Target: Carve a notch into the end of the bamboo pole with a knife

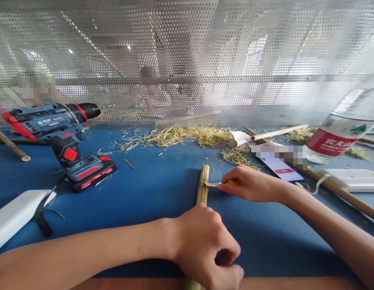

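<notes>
A bamboo stick (202, 195) points away from me over the blue tabletop, a joint showing near its far end. My left hand (205, 241) is wrapped round its near part and hides most of it there. In my right hand (242, 183) is a small knife with a yellow handle (234, 183), gripped by closed fingers. Its short blade (211, 185) touches the right side of the bamboo at the joint.
A cordless drill (70, 141) stands at left, near a white box-like object (16, 213). Shavings (180, 137) lie along the perforated metal screen (187, 60). At right are a phone (277, 163), a water bottle (337, 137), a white power bank (351, 179) and a long pole (334, 189).
</notes>
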A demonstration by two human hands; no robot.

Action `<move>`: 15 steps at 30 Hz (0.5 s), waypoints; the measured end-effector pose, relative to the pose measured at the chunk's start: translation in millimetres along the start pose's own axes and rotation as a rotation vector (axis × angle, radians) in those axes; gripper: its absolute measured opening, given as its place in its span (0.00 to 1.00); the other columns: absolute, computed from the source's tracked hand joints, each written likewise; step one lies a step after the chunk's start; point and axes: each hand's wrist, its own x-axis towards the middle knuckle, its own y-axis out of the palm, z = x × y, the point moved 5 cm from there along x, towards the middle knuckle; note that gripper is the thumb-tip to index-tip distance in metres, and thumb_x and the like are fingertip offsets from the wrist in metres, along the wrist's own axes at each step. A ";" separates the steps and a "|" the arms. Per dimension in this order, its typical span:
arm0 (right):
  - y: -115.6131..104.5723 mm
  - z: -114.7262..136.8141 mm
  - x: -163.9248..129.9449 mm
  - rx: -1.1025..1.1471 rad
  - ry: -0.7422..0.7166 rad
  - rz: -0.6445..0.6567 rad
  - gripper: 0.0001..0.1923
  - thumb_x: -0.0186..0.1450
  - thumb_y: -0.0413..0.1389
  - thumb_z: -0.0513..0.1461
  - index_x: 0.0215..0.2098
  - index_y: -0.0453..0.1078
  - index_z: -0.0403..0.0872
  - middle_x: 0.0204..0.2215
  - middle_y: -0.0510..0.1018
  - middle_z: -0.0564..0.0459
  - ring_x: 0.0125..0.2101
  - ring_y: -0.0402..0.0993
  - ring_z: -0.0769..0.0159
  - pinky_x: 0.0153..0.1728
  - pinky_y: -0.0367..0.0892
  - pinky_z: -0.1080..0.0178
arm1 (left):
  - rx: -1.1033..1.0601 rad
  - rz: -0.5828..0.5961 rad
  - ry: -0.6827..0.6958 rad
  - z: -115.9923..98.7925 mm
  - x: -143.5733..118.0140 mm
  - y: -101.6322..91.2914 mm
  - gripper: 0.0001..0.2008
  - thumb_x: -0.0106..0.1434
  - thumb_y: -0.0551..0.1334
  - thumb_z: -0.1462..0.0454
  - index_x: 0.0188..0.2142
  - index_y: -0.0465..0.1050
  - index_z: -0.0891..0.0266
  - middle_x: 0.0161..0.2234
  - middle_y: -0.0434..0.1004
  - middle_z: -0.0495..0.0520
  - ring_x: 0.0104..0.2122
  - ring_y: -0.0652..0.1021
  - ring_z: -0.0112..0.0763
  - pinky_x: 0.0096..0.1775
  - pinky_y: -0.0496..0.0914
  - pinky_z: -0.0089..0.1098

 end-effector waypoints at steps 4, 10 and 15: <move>2.5 3.0 -0.9 -0.021 0.019 -0.019 0.29 0.75 0.53 0.56 0.22 0.68 0.48 0.17 0.58 0.59 0.23 0.47 0.68 0.25 0.48 0.60 | -0.003 0.026 -0.016 -2.6 -0.4 -0.9 0.15 0.58 0.68 0.54 0.21 0.70 0.57 0.15 0.62 0.43 0.19 0.64 0.27 0.26 0.57 0.32; 0.2 -12.6 4.6 -0.152 0.119 -0.153 0.28 0.75 0.51 0.57 0.24 0.70 0.49 0.19 0.67 0.54 0.23 0.51 0.67 0.27 0.49 0.58 | -0.030 0.014 -0.013 -5.0 -0.2 -1.9 0.16 0.57 0.68 0.55 0.20 0.68 0.58 0.15 0.61 0.43 0.19 0.63 0.26 0.26 0.58 0.32; -3.1 -24.6 10.3 -0.059 0.095 -0.191 0.30 0.75 0.50 0.59 0.24 0.65 0.49 0.20 0.67 0.55 0.24 0.54 0.67 0.29 0.53 0.59 | -0.035 -0.002 0.035 -5.3 0.6 -4.2 0.15 0.56 0.68 0.55 0.21 0.69 0.58 0.15 0.61 0.42 0.18 0.62 0.25 0.27 0.56 0.32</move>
